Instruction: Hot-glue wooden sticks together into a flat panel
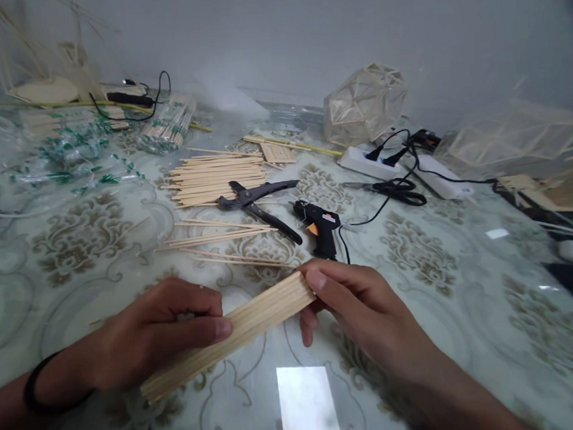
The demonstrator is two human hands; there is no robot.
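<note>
A flat strip of wooden sticks, lying side by side, is held slantwise above the table. My left hand grips it near the middle, thumb on top. The fingers of my right hand pinch its far right end. Just beyond my hands lie several loose thin sticks. Behind those, a cutter with dark handles rests against a pile of sticks. A black glue gun with an orange trigger lies beyond my right hand.
White power strips with plugs and cables stand at the right, near black-handled scissors. Stick-built frames stand along the wall. Bagged sticks and crumpled plastic wrappers lie at the back left. The patterned table reflects a bright patch.
</note>
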